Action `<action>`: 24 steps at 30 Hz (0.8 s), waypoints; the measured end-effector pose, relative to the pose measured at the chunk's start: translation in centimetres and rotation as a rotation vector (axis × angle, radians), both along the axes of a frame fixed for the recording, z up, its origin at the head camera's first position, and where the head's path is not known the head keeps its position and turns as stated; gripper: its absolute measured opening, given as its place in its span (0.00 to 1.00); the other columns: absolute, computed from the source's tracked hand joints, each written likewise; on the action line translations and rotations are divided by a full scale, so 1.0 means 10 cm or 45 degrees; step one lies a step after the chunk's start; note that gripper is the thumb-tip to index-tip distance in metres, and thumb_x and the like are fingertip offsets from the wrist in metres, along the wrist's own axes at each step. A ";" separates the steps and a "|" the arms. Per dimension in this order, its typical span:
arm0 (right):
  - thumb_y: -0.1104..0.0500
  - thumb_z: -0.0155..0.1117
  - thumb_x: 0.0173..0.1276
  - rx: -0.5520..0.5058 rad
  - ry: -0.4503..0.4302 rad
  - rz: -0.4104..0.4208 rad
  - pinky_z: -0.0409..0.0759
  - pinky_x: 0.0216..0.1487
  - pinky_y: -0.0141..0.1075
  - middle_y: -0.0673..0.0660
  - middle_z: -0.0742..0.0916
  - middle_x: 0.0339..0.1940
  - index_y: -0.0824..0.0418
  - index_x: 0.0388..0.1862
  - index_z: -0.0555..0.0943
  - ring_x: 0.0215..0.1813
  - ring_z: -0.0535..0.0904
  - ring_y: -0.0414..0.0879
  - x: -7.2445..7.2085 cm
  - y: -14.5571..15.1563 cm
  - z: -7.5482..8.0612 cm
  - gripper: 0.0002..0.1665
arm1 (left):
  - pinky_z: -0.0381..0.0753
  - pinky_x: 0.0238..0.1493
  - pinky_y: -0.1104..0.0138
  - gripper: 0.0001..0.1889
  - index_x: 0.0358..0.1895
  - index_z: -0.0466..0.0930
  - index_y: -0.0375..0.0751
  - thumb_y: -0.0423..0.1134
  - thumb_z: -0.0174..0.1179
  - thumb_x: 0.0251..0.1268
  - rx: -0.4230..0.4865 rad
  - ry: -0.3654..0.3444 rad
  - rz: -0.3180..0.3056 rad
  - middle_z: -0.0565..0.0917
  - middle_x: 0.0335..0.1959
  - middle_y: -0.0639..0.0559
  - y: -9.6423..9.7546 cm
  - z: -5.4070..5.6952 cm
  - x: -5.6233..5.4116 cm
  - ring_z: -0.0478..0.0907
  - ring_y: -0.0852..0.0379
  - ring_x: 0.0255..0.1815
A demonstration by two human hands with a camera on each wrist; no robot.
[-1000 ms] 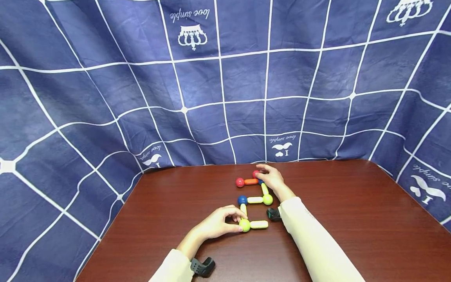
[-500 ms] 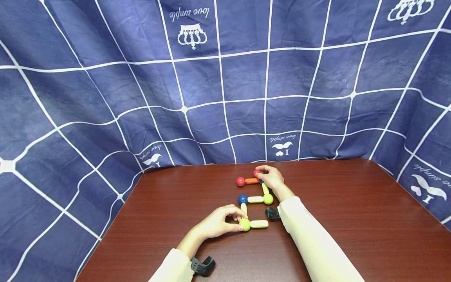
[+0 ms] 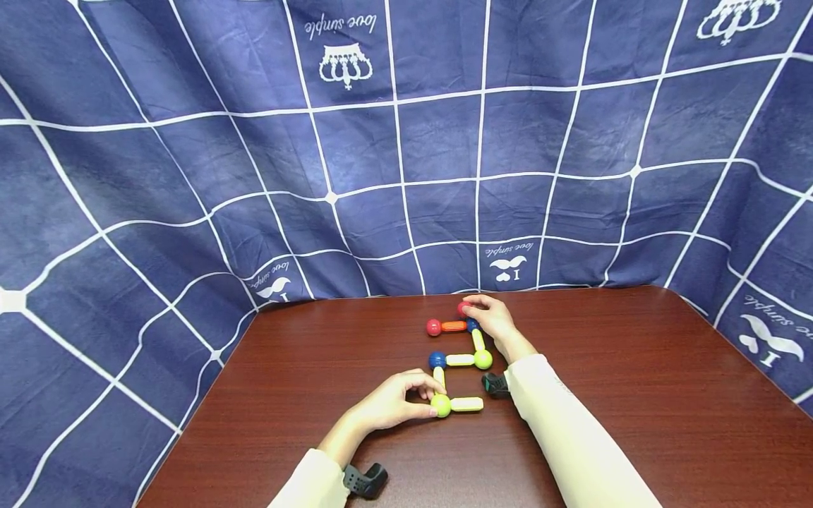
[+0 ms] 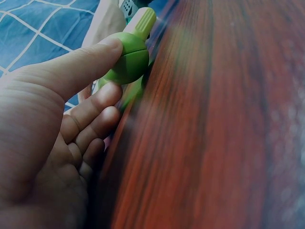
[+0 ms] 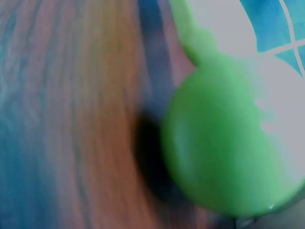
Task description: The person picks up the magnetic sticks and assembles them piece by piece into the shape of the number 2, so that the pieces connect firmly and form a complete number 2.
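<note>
On the table lies a zigzag chain of coloured balls and short sticks. My left hand [image 3: 396,402] pinches the yellow-green ball [image 3: 441,405] at its near end, thumb on the side towards me; a pale yellow stick [image 3: 466,404] juts right from that ball. In the left wrist view the thumb presses the same green ball [image 4: 128,62]. At the far end my right hand [image 3: 492,317] holds a red ball [image 3: 464,309], partly covered by the fingers, close behind a blue ball [image 3: 472,324]. Another yellow-green ball [image 5: 228,138] fills much of the right wrist view, where the right fingers are hidden.
A second red ball [image 3: 433,327] on an orange stick [image 3: 454,326] points left from the far blue ball. Another blue ball [image 3: 437,360] forms the middle corner. Behind the brown table [image 3: 305,353] hangs a blue gridded curtain [image 3: 444,141].
My right hand has shifted slightly right, and more of the far blue ball shows beside its fingers. The left hand stays on the yellow-green ball.
</note>
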State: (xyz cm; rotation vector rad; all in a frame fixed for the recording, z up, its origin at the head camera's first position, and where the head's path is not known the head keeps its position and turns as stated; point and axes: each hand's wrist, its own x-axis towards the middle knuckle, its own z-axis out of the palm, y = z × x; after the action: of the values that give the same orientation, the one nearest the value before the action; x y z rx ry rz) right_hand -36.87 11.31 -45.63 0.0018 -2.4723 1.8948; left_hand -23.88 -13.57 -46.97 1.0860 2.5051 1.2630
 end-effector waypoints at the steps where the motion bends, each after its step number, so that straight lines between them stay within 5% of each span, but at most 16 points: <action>1: 0.55 0.68 0.67 -0.024 0.001 -0.004 0.71 0.54 0.32 0.60 0.85 0.56 0.61 0.59 0.82 0.54 0.77 0.48 0.00 0.02 0.00 0.23 | 0.78 0.49 0.72 0.15 0.51 0.84 0.53 0.41 0.71 0.60 0.003 -0.005 0.000 0.82 0.40 0.53 0.00 0.00 0.00 0.78 0.61 0.43; 13: 0.57 0.68 0.69 -0.177 0.082 -0.014 0.71 0.48 0.29 0.40 0.84 0.35 0.65 0.57 0.78 0.41 0.78 0.33 0.19 0.24 0.07 0.22 | 0.78 0.50 0.72 0.16 0.51 0.83 0.55 0.41 0.71 0.60 -0.008 -0.005 0.001 0.82 0.39 0.55 0.01 0.01 0.00 0.77 0.61 0.43; 24: 0.58 0.65 0.71 -0.221 0.162 0.195 0.80 0.43 0.34 0.44 0.87 0.39 0.70 0.62 0.75 0.43 0.86 0.43 0.64 0.41 0.19 0.25 | 0.78 0.50 0.72 0.15 0.51 0.84 0.53 0.41 0.71 0.61 -0.006 0.003 -0.004 0.82 0.40 0.56 0.00 0.01 0.01 0.77 0.63 0.43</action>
State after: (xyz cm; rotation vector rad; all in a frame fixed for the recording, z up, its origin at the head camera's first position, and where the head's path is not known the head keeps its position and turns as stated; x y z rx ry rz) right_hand -30.48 15.46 -43.72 0.3063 -2.2780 2.0902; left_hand -23.82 -13.57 -46.84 1.0909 2.5053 1.2550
